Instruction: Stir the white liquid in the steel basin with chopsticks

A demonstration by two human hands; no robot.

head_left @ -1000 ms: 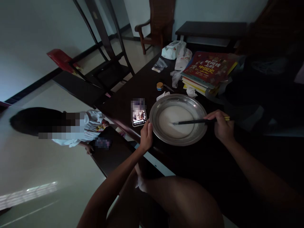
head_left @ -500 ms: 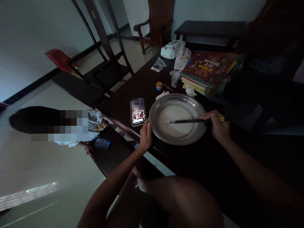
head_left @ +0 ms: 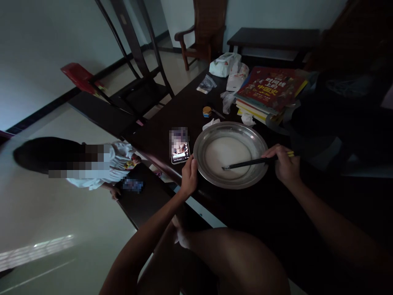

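Observation:
A wide metal basin (head_left: 259, 141) rests on the dark table, holding a milky white liquid (head_left: 227, 153). My left hand (head_left: 189, 177) grips the basin's left rim, thumb on top and the other fingers mostly hidden below. In my right hand (head_left: 285, 166) is a pair of black chopsticks (head_left: 250, 162) with yellowish ends, held closed around them over the right rim. Their tips, coated in white, dip into the liquid left of its middle. Just left of the basin lies a lit phone (head_left: 179, 145).
Behind the basin are crumpled tissue (head_left: 248, 119), a small gold-lidded jar (head_left: 207, 112), plastic bags (head_left: 227, 100) and a stack of books (head_left: 270, 90). A person (head_left: 101, 166) is at the bench (head_left: 144, 194) on the left. A wooden chair (head_left: 202, 37) stands farther back.
The chopstick tips have swung toward the near side of the liquid, and the chopsticks slant more. My left hand keeps its hold on the rim.

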